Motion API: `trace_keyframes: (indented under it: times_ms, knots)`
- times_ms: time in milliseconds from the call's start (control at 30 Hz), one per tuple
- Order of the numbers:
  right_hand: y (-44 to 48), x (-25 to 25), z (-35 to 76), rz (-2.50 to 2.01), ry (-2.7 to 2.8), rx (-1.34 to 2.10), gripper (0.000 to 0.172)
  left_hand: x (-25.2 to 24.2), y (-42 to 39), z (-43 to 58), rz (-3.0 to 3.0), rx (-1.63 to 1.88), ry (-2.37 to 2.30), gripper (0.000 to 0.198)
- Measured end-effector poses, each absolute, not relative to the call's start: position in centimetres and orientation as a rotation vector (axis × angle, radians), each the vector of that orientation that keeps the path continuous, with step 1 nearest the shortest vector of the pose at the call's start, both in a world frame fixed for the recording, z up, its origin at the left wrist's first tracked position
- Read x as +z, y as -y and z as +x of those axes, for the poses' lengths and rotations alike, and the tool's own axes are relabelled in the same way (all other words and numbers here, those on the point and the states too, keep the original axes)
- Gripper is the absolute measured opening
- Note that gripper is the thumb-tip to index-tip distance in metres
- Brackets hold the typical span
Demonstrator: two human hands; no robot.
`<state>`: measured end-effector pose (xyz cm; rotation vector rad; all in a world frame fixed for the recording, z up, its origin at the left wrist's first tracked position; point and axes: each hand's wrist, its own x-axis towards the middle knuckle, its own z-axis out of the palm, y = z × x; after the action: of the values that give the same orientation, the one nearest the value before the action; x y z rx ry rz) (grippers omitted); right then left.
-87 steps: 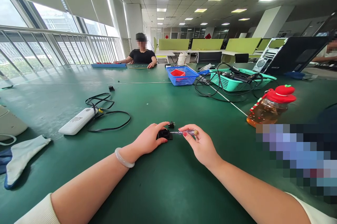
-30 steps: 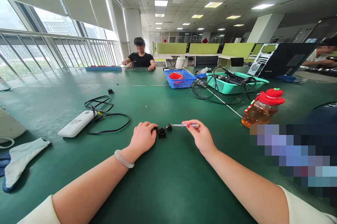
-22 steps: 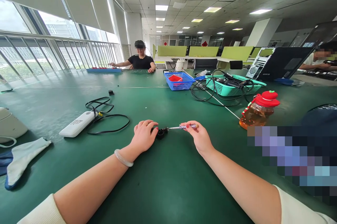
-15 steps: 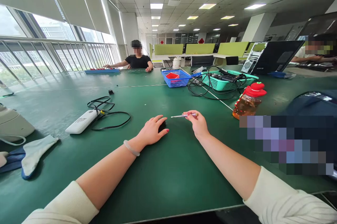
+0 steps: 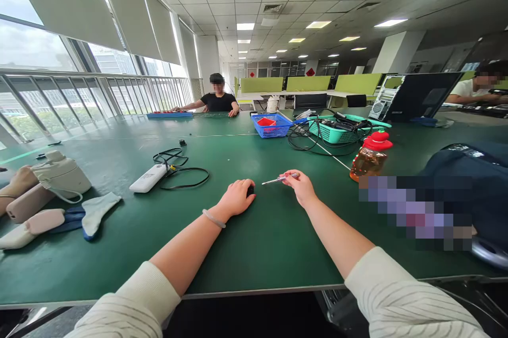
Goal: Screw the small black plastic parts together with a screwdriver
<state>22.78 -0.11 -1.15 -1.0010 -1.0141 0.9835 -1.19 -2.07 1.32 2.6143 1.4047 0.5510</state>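
Observation:
My right hand (image 5: 300, 187) grips a slim screwdriver (image 5: 280, 179) by its handle, the metal shaft pointing left above the tabletop. My left hand (image 5: 237, 198), with a pale bangle at its wrist, is curled over a small black object (image 5: 250, 190) on the green table (image 5: 270, 253). Most of that object is hidden beneath the fingers, so its kind does not show. A short gap separates the screwdriver tip from the black object.
Left of my arms lie a white power bank (image 5: 150, 178) with a black cable, a glove (image 5: 99, 213) and a beige bottle (image 5: 65, 174). Another person's hand (image 5: 21, 182) rests at the left edge. Ahead are blue (image 5: 273, 130) and green baskets (image 5: 337, 134); a red-capped bottle (image 5: 369, 163) stands right.
The view has tilted up and shifted left, bringing another person's hand and the beige bottle further into sight. The left fingers sit closer together over the black object; the right hand still holds the screwdriver.

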Motion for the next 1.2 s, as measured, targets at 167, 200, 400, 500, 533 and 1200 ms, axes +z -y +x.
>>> trace_keyframes:
  times_ms: [167, 200, 400, 500, 533, 1200]
  knots:
    - [0.1, -1.2, 23.0, -0.999, 1.016, 1.048, 0.04, 1.2, 1.9, -1.7, 2.63, 0.514, -1.392, 0.039]
    - [0.1, -1.1, 23.0, -0.995, 1.018, 1.058, 0.04, 1.2, 1.9, -1.9, 2.632, 0.508, -1.391, 0.038]
    - [0.2, -1.1, 23.0, -0.978, 1.001, 1.099, 0.041, 1.3, 1.9, -2.8, 2.604, 0.507, -1.343, 0.033]
    - [0.2, -1.1, 23.0, -0.986, 0.977, 1.105, 0.04, 1.2, 2.0, -2.7, 2.592, 0.508, -1.358, 0.032]
    - [0.2, -1.1, 23.0, -0.993, 0.964, 1.107, 0.039, 1.2, 2.0, -2.7, 2.598, 0.504, -1.357, 0.03]
    - [-2.5, -0.2, 23.1, -1.149, 0.68, 1.122, 0.013, 2.1, 2.7, -11.5, 2.585, 0.356, -1.466, 0.031]
